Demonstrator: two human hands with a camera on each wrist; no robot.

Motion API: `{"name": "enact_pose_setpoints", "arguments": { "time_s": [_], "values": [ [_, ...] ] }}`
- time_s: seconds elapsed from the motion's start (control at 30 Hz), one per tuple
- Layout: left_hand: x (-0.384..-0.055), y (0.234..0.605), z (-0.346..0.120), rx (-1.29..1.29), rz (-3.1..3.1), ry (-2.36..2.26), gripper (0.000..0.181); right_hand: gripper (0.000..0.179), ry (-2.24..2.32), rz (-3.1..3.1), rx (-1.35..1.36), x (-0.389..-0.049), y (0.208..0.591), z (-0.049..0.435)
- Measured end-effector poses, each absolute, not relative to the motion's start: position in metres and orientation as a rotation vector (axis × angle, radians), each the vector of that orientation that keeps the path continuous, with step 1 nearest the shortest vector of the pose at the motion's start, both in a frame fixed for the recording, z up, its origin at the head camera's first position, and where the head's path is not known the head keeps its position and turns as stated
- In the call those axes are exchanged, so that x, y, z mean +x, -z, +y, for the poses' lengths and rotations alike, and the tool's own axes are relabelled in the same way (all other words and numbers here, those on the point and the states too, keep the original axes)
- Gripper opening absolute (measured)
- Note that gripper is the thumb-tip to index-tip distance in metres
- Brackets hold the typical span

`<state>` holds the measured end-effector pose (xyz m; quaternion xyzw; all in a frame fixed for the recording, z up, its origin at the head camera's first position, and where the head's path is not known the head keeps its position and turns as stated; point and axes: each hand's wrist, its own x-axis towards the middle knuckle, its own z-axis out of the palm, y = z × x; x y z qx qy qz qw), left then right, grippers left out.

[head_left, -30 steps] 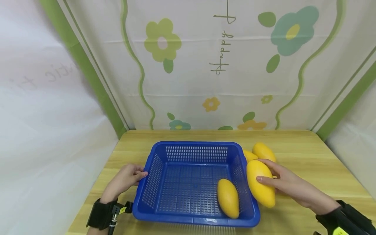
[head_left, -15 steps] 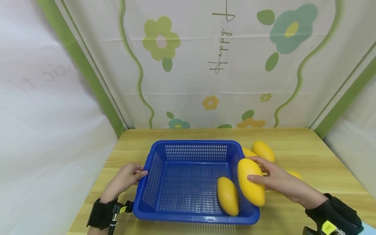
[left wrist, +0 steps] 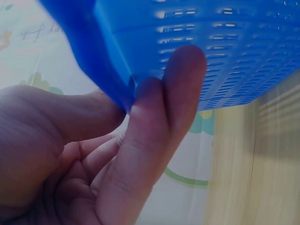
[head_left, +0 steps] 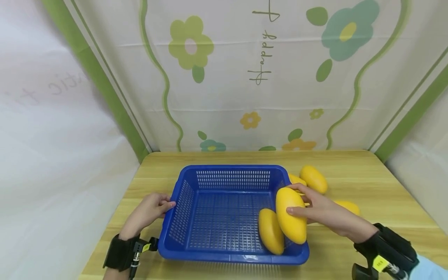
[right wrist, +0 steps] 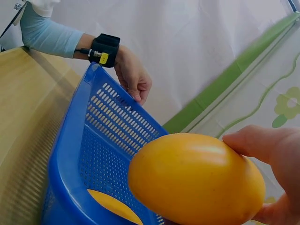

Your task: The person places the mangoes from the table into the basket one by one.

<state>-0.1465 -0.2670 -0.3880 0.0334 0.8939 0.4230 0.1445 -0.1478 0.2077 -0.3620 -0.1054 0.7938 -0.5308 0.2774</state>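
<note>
A blue plastic basket (head_left: 231, 258) with slotted walls stands on the table. My left hand (head_left: 152, 210) pinches its left rim, thumb on top and fingers under the lip; the left wrist view shows the fingers (left wrist: 150, 126) against the outer wall. My right hand (head_left: 316, 208) holds a yellow mango (head_left: 289, 216) over the basket's right wall, thumb on the near side and fingers behind it. Inside the basket, at the right, lies another mango (head_left: 270, 233), partly overlapped by the held one. In the right wrist view the held mango (right wrist: 197, 178) hangs above the basket opening.
Beyond the basket's right wall several more mangoes lie on the wooden table (head_left: 378, 182): one mango (head_left: 314, 179) at the back, one mango (head_left: 349, 207) partly behind my right wrist. A flower-printed cloth (head_left: 217, 77) closes off the back.
My right hand has carried its mango leftward, from outside the right rim to above the basket. A mango on the table behind the right wrist has come into view. My left hand stays on the rim.
</note>
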Motion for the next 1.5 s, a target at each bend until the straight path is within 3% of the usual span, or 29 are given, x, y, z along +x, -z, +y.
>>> {"name": "enact_pose_setpoints", "arguments": {
  "time_s": [0.73,1.5],
  "values": [
    [-0.145,0.389,-0.267,0.047,2.553,-1.241,0.023,0.071,1.466,2.048,-0.382,-0.154,0.371,0.188],
    [-0.144,0.386,-0.266,0.041,2.569,-1.233,0.024,0.076,1.427,2.093,-0.412,-0.158,0.365,0.169]
  ]
}}
